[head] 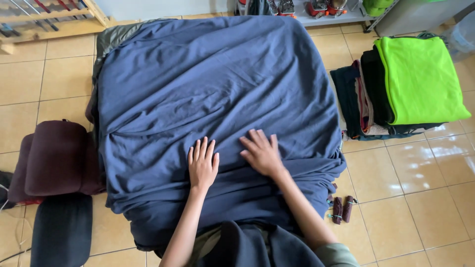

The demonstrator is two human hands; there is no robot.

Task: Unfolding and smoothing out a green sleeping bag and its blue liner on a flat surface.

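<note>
Both palms lie flat on a navy blue cloth (217,94), side by side near its near edge, presumably pressing it smooth, since the fabric around them is wrinkled. The left hand (202,165) rests with fingers straight and close together, gripping nothing; the right hand (262,152) is spread wider, fingers fanned toward the far left, also holding nothing (just weight on the cloth). The cloth drapes over a low table, hanging past its near and right edges, so it lies directly under both hands and stretches away from them to the far edge. On the floor left sits a maroon cushion (54,158). Beyond the right edge a stack of folded garments (368,96) waits, topped by a lime green cloth (420,79).
</note>
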